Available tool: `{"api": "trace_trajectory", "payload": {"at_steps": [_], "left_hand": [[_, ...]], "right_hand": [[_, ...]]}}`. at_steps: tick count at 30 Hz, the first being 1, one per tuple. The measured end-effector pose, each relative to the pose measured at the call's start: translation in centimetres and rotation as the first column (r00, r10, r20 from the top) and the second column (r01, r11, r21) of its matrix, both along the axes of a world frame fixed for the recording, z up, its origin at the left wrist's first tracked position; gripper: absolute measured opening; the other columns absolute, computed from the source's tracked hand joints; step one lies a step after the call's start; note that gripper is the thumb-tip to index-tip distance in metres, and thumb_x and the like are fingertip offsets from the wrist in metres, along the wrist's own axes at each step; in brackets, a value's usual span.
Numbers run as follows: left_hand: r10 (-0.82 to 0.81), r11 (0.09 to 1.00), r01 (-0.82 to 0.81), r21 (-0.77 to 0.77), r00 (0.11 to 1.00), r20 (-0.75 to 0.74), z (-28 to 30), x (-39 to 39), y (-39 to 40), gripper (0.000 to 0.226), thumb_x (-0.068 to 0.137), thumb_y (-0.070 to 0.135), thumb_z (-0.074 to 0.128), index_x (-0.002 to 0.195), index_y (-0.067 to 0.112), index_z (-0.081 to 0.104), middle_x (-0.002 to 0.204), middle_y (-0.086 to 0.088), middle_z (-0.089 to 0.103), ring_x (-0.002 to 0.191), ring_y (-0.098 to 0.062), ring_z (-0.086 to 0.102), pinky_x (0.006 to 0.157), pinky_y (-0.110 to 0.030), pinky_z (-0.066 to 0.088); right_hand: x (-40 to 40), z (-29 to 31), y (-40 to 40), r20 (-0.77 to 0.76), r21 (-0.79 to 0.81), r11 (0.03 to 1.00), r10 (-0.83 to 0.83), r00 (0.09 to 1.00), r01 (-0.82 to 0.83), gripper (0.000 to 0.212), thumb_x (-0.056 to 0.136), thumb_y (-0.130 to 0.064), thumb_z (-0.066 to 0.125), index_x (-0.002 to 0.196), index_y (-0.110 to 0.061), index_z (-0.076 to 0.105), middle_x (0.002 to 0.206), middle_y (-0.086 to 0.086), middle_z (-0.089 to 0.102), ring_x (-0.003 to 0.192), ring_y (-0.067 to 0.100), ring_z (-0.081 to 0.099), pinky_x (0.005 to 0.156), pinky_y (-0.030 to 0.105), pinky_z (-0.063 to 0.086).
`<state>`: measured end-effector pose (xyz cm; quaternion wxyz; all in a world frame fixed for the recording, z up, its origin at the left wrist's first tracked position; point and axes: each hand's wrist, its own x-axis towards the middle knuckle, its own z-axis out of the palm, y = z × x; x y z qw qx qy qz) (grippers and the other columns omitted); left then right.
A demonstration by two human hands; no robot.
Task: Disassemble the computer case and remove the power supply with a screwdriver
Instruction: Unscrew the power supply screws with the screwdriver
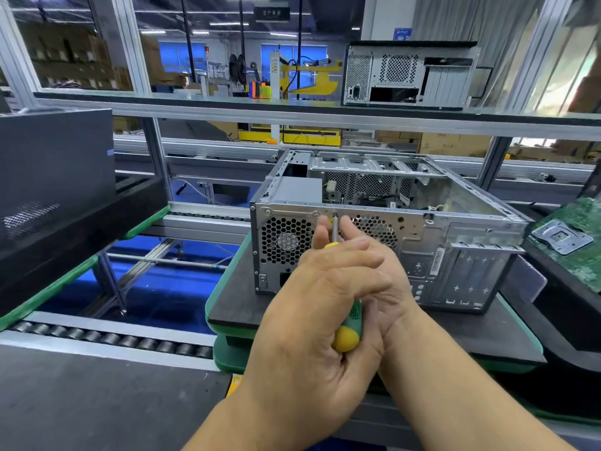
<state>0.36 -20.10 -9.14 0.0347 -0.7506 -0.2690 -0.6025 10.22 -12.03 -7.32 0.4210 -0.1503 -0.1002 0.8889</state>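
Two hands wrap one screwdriver (347,323): the left hand (312,307) curls round its green-and-yellow handle, and the right hand (383,275) curls against the far side with fingertips beside the metal shaft. Its tip meets the upper rear edge of the open case (455,255), just right of the power supply (286,242) grille. That case lies on a dark pallet (234,304), with a circuit board (572,242) to its right.

Bright overhead lighting, edges bowed, soft background
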Motion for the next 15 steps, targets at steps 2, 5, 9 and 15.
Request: {"api": "trace_trajectory", "payload": {"at_steps": [2,5,9,15], "left_hand": [[-0.023,1.0,0.023,-0.021,0.999,0.032,-0.8,-0.3,-0.4,0.021,0.089,-0.003,0.064,0.107,0.0,0.071,0.123,-0.013,0.069,0.128,-0.029,0.061,0.105,-0.046,0.049],[-0.052,0.998,0.054,-0.033,0.997,0.063,-0.4,-0.5,-0.2,0.02,0.088,-0.003,0.067,0.108,0.0,0.071,0.122,-0.013,0.069,0.127,-0.028,0.062,0.105,-0.047,0.049],[0.077,0.979,-0.138,-0.149,0.931,-0.356,1.4,-1.7,1.7,0.039,0.103,0.005,0.055,0.141,-0.005,0.054,0.16,-0.022,0.036,0.15,-0.02,0.032,0.123,-0.027,0.021],[0.166,0.982,-0.154,-0.108,0.979,0.115,1.2,0.6,0.6,0.015,0.104,0.025,0.049,0.104,0.04,0.047,0.108,0.024,0.055,0.116,0.017,0.055,0.108,-0.012,0.038]], "right_hand": [[0.0,0.2,-0.1,-0.018,0.014,1.0,0.02,1.0,-0.02,0.02,0.09,-0.021,0.068,0.103,-0.007,0.072,0.078,0.007,0.071,0.057,0.015,0.07,0.044,0.028,0.056],[-0.2,0.6,-0.1,-0.077,0.019,1.0,0.008,0.997,-0.006,0.034,0.064,-0.002,0.078,0.097,0.0,0.07,0.07,0.01,0.068,0.048,0.017,0.068,0.036,0.028,0.052],[-0.8,1.2,-0.3,0.002,0.018,0.999,-0.03,1.0,0.03,0.022,0.06,-0.01,0.079,0.077,-0.001,0.069,0.063,0.005,0.065,0.047,0.013,0.066,0.039,0.024,0.052],[-0.8,1.5,-0.3,-0.026,-0.04,0.999,-0.018,1.0,0.017,0.029,0.056,-0.008,0.084,0.076,-0.002,0.065,0.058,0.004,0.061,0.041,0.015,0.063,0.035,0.025,0.05]]}}
